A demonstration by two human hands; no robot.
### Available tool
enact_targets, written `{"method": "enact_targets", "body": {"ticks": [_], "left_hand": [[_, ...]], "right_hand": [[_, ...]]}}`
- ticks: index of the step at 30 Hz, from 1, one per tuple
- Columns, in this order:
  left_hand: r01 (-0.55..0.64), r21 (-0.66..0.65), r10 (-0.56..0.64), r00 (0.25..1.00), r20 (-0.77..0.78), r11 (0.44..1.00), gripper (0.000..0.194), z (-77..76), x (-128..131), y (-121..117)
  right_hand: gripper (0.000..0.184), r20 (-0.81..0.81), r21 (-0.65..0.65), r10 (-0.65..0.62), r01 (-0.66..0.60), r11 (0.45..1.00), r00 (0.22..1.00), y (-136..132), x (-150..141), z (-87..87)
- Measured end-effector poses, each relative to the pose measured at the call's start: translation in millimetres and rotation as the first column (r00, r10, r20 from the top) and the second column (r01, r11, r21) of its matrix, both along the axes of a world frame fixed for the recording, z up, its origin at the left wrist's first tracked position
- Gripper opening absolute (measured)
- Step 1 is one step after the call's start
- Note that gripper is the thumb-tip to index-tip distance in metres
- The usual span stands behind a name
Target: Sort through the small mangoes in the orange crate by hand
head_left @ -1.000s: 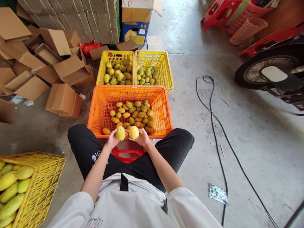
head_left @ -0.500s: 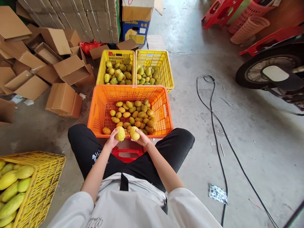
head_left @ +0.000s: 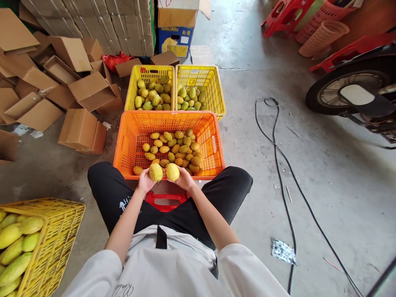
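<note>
My left hand (head_left: 146, 180) is closed on a yellow, faintly ribbed fruit (head_left: 156, 172), like a small melon or papaya. A smoother, rounder yellow fruit (head_left: 172, 172) is in my right hand (head_left: 185, 180), its end facing up. The two fruits are side by side, a small gap between them, above the near rim of an orange plastic crate (head_left: 120, 144). Inside that crate lie many small yellow-green and orange-tinged oval fruits (head_left: 171, 156), mostly toward the middle and right. Some fingers are hidden behind the held fruits.
Two yellow crates (head_left: 222, 95) with greener fruits stand behind the orange one. Another yellow crate (head_left: 58, 231) of long fruits is at lower left. Cardboard boxes (head_left: 78, 130) lie left. A black cable (head_left: 287, 165) and motorbike wheel (head_left: 343, 88) are right. A red stool (head_left: 165, 197) shows between my knees.
The fruit in my right hand has shifted slightly left and turned so its end faces up. My left hand's fruit has turned a little. Both hands keep hold.
</note>
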State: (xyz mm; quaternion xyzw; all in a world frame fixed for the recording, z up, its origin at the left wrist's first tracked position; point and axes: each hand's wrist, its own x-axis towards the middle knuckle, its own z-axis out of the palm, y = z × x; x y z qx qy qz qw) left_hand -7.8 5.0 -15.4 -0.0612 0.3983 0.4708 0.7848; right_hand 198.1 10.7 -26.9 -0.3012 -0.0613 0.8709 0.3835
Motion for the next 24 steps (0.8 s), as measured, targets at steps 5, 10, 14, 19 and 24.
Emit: {"method": "enact_targets", "body": {"ticks": [5,10,14,19,24], "left_hand": [[0.016,0.047,-0.015,0.999,-0.033,0.999,0.027,-4.1,-1.6,-2.2],[0.026,0.091,-0.018,0.996,-0.091,0.996,0.025,-7.5,-1.1,-3.5],[0.053,0.110,-0.041,0.993,-0.110,0.993,0.030,-6.2,0.7,-3.7],[0.084,0.089,-0.074,0.990,-0.117,0.992,0.034,-1.3,1.9,-2.9],[0.057,0.021,-0.055,0.994,-0.094,0.998,0.039,1.8,0.4,-1.4]], "right_hand": [[0.036,0.022,-0.036,-0.026,0.027,0.999,0.999,-2.7,6.0,-5.5],[0.035,-0.010,-0.035,-0.068,0.068,0.997,0.998,-1.5,7.9,-7.7],[0.037,0.019,0.039,-0.002,0.001,0.999,1.000,-3.1,5.5,-6.7],[0.037,0.075,0.028,-0.028,0.026,0.999,0.997,-2.7,3.7,-6.8],[0.033,0.054,-0.010,-0.027,0.028,1.000,0.998,0.4,2.5,-4.1]]}}
